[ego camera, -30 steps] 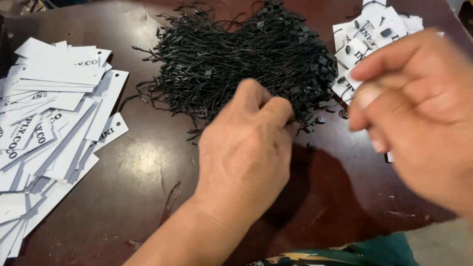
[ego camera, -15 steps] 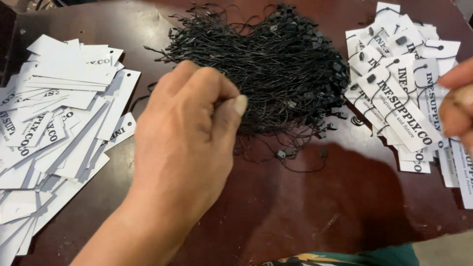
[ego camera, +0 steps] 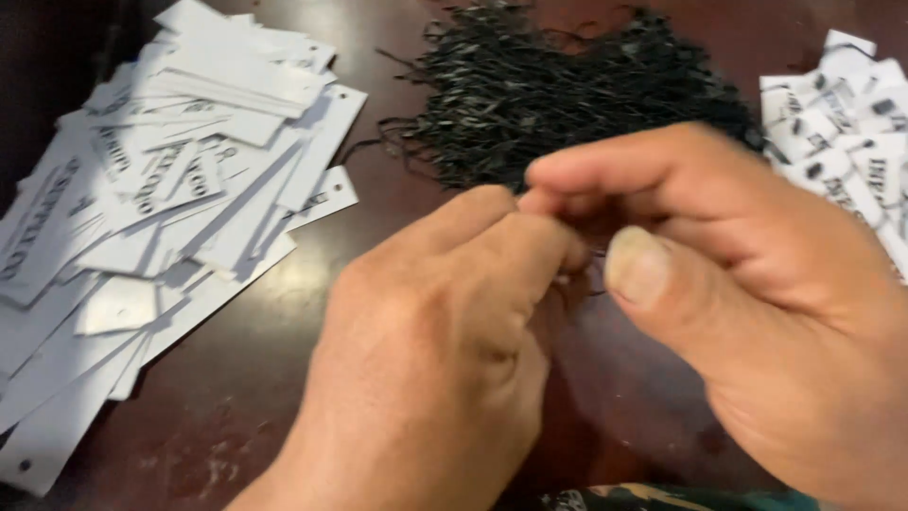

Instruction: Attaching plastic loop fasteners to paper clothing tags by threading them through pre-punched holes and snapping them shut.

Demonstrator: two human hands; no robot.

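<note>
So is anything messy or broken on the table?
Nothing looks broken. The white paper tags on the left lie in a loose, fanned-out heap, not a neat stack, and the black strings are a tangled pile. More tags sit on the right. The left hand and right hand meet fingertip to fingertip.

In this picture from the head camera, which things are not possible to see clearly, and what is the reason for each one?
- Head view: what the left hand and right hand pinch is hidden behind their fingers.
- Near edge of the tangled pile of thin black strings: covered by the right hand.
- White card tags with punched holes on the left: cut off by the frame's left edge.
- White tags on the right: blurred, cut off by the right edge.
</note>
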